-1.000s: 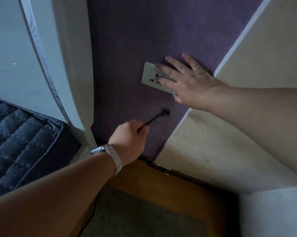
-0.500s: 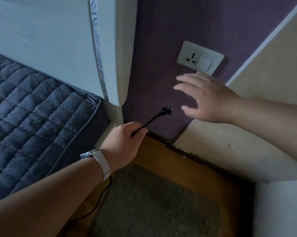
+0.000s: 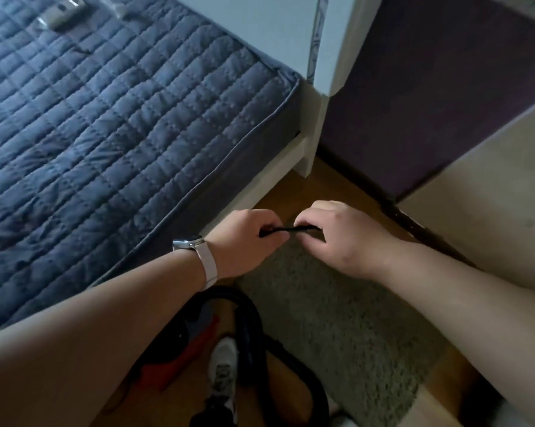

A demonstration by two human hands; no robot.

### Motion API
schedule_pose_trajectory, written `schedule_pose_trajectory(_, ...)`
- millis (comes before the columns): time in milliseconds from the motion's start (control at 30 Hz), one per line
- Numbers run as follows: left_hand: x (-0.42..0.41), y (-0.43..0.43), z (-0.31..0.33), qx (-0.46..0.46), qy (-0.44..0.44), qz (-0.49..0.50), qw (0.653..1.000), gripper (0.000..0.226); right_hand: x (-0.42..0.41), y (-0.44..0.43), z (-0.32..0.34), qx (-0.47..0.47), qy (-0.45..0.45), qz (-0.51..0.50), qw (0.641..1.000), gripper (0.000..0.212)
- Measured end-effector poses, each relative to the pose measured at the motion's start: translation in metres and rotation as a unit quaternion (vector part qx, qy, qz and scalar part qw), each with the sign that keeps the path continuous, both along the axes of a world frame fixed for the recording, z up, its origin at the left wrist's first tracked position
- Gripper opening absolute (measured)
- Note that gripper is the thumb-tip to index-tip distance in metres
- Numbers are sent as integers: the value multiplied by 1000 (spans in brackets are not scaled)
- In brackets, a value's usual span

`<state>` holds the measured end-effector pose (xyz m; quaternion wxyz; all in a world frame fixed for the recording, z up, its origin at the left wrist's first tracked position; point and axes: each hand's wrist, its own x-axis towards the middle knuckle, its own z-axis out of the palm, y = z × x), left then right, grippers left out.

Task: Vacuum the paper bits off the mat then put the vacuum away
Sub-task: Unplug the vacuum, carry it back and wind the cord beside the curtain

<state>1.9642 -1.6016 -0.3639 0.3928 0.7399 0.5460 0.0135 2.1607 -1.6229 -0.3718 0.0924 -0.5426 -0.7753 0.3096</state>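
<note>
Both hands hold the vacuum's thin black power cord point(image 3: 286, 230) low above the floor. My left hand point(image 3: 247, 238), with a watch on the wrist, grips one end of the visible stretch. My right hand point(image 3: 337, 235) curls round the other end, hiding the plug. Below my arms lies the vacuum point(image 3: 179, 349), dark with a red part, and its black hose point(image 3: 250, 322) loops over the floor. The grey-green mat point(image 3: 337, 328) spreads under my right forearm; I see no paper bits on its visible part.
A bed with a blue quilted mattress point(image 3: 105, 118) fills the left. A white bed frame post point(image 3: 309, 143) stands by the purple wall point(image 3: 429, 103). A beige cabinet side point(image 3: 491, 195) is at the right. My white shoe point(image 3: 223, 371) rests on the wooden floor.
The view dropped from the wall socket to the floor. My right hand left the socket, came down and took hold of the cord beside my left hand.
</note>
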Motion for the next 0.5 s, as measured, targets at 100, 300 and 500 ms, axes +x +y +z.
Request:
schedule_pose_trajectory(100,-26,-44,12,13,36,8,999,21,-26,-31,0,-5,42,22,999,16)
schedule_pose_trajectory(300,-102,-118,15,-32,118,8,992,32,-67,-73,14,13,55,89,994,13)
schedule_pose_trajectory(500,-187,-154,-27,-17,179,-39,983,42,-106,-105,-8,2,17,122,992,15)
